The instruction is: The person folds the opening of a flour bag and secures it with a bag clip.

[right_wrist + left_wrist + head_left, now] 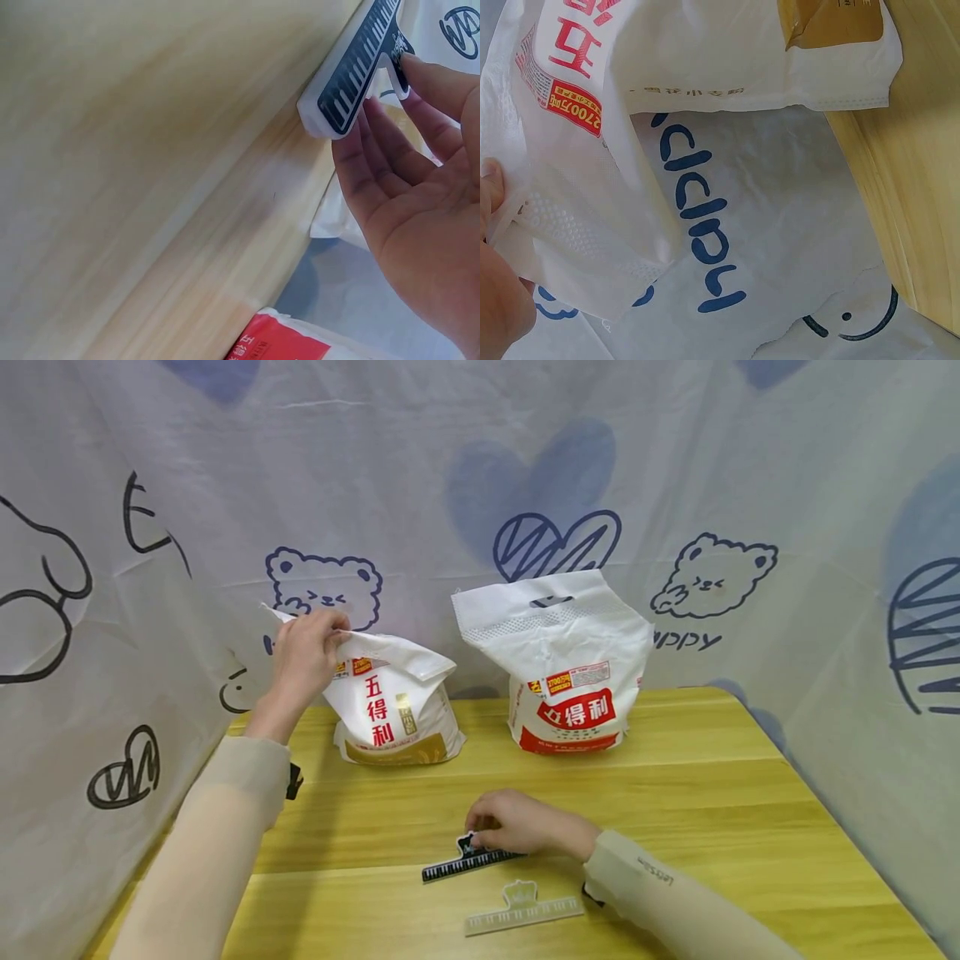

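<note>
Neither flour bag was clipped yet: the left hand [303, 652] pinched the folded top of the gold-labelled bag [393, 710] at the table's [712, 793] back left, while the right hand's [513, 822] fingers closed on the black clip [468, 860] lying near the front edge. The red-labelled bag [570, 681] stood open-topped just beside, the clear clip [522, 907] lay untouched, and bare wood between clips and bags left room to move.

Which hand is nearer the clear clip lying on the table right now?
Right. The right hand grips the black clip just behind the clear clip. The left hand is up at the far left, pinching the top of the gold-label bag.
</note>
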The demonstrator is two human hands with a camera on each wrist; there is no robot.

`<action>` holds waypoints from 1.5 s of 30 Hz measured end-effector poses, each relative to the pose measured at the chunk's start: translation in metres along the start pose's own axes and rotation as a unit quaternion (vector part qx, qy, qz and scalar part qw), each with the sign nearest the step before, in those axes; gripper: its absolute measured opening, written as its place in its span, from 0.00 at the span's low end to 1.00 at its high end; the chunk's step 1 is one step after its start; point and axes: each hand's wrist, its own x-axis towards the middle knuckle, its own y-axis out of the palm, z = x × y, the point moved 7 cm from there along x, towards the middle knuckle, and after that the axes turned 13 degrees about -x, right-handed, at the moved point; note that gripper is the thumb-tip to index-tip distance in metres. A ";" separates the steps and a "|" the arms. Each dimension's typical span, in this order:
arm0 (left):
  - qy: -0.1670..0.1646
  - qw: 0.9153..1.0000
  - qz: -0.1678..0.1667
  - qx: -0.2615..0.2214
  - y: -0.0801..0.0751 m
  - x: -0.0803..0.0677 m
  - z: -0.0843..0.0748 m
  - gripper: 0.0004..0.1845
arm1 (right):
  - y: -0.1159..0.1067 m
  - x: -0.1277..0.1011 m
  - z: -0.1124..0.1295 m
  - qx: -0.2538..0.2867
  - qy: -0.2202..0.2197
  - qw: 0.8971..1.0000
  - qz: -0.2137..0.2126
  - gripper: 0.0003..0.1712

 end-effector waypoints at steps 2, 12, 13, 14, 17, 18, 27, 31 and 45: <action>-0.001 1.000 0.001 0.001 0.000 0.000 0.000 0.04 | -0.001 -0.001 0.001 0.002 -0.002 1.000 -0.003 0.03; -0.003 1.000 -0.002 -0.002 0.000 0.000 0.000 0.04 | -0.001 -0.002 0.002 0.021 -0.007 1.000 -0.015 0.04; -0.003 1.000 -0.001 -0.002 0.000 -0.001 0.000 0.04 | -0.001 -0.002 0.001 0.025 -0.007 1.000 -0.015 0.06; -0.004 1.000 -0.001 -0.002 0.000 -0.001 0.000 0.04 | -0.001 -0.003 0.001 0.028 -0.008 0.999 -0.015 0.07; -0.003 1.000 -0.002 -0.002 0.000 -0.002 0.001 0.04 | -0.002 -0.004 0.003 0.031 -0.011 0.999 -0.019 0.11; -0.003 1.000 -0.003 -0.002 0.000 -0.002 0.001 0.04 | -0.002 -0.004 0.004 0.031 -0.012 0.999 -0.021 0.12; -0.004 1.000 -0.003 0.000 0.001 -0.002 0.002 0.04 | -0.006 -0.010 0.007 0.028 -0.013 0.999 -0.041 0.18; -0.009 1.000 0.001 -0.001 0.001 -0.003 0.002 0.04 | -0.008 -0.013 0.006 0.047 -0.007 0.997 -0.062 0.17; -0.008 1.000 -0.001 0.000 0.001 -0.004 0.001 0.05 | -0.025 -0.021 -0.002 0.151 0.012 0.974 -0.167 0.17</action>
